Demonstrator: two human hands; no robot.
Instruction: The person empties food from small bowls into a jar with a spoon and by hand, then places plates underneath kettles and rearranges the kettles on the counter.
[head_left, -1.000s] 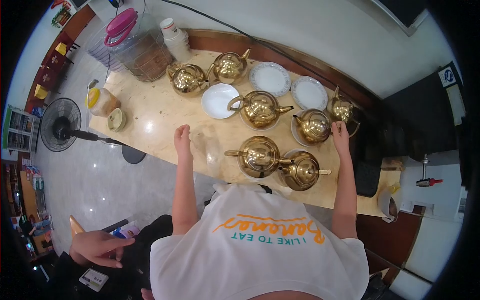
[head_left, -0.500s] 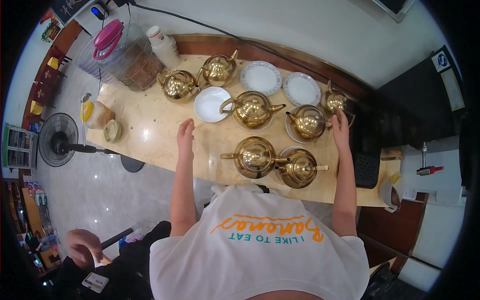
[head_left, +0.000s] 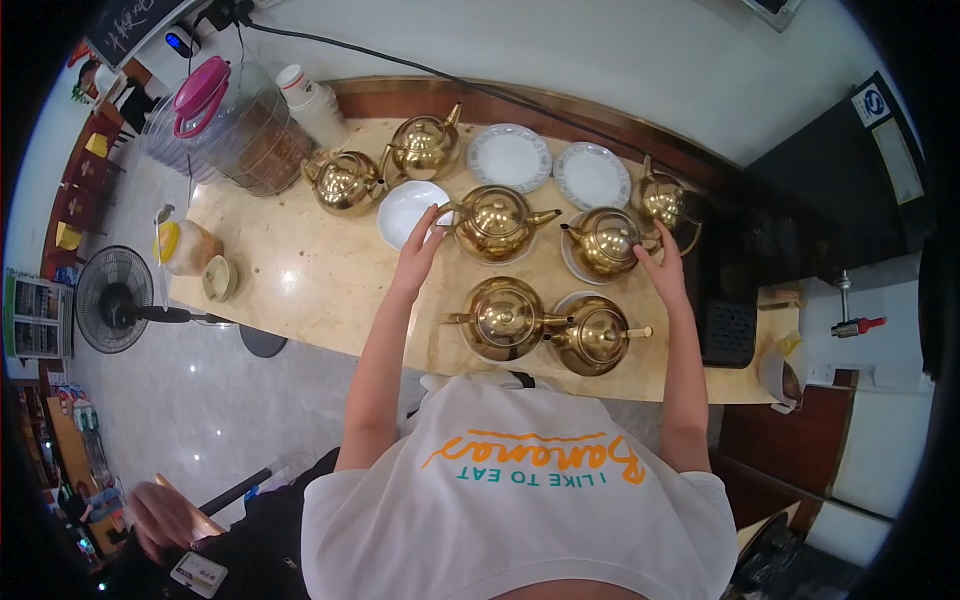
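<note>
My left hand is at the handle of the gold teapot in the middle, fingers stretched out and the thumb apart; whether it touches the handle is hard to tell. My right hand reaches to the handle side of another gold teapot, thumb and fingers spread around the handle. Both teapots stand upright on plates. Nearer to me, two more gold teapots, one on the left and one on the right, stand side by side on plates. A white plate lies beside my left fingers.
More gold teapots stand at the back and right. Two patterned plates lie by the wall. A large jar with a pink lid, stacked cups and a small bowl are left. A black tray is right. Another person's hand shows lower left.
My left hand has moved forward and right to the middle teapot's handle. My right hand has shifted slightly left and down, its thumb spreading toward the right-hand teapot. The teapots stay in place.
</note>
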